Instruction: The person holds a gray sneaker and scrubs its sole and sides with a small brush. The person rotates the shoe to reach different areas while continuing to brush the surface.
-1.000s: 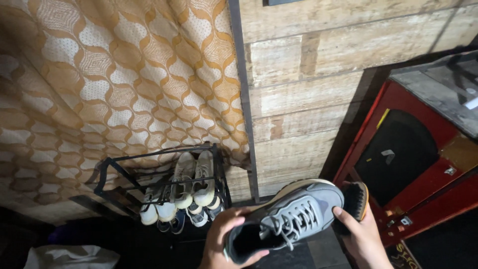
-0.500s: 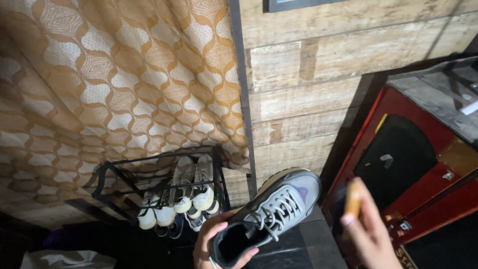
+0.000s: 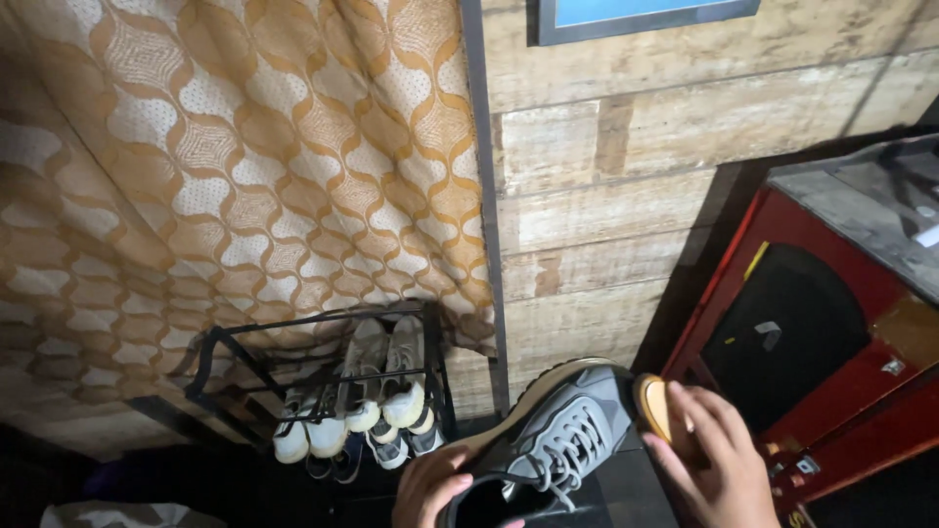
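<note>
While the shoe is supported at its opening, the following applies, listed from the nearest item outward.

Left hand [image 3: 432,487]: closed on the grey sneaker [image 3: 548,445] at the collar, fingers curled over the rim of the opening at the bottom edge of the view.

Right hand [image 3: 712,467]: closed around a wooden-backed brush [image 3: 653,406], with the brush set against the side of the toe end.

Sneaker position: held in the air between the two hands, low and centre-right in the view, toe pointing up and away, laces facing the camera.

Sneaker handling: judged light and easy to carry one-handed. The upper looks soft and will give under pressure; the pale sole [image 3: 543,383] looks thicker and stiffer. Not fragile.

Hold points: the collar or heel gives a firm hold; the sole edge is the stiffest place to brace against. The loose laces [image 3: 553,467] are no place to hold.

Brush handling: rigid, small, likely light; the smooth back could slip in the palm.

Shoe rack [image 3: 323,376]: black wire frame left of the hands, holding pairs of pale shoes [image 3: 386,391], toes down.

Red cabinet [image 3: 812,332]: just right of the right hand, with a dark panel.

Curtain [image 3: 245,166]: orange and white pattern, hanging behind the rack.

Wall [image 3: 665,176]: pale wooden planks, farthest back.
</note>
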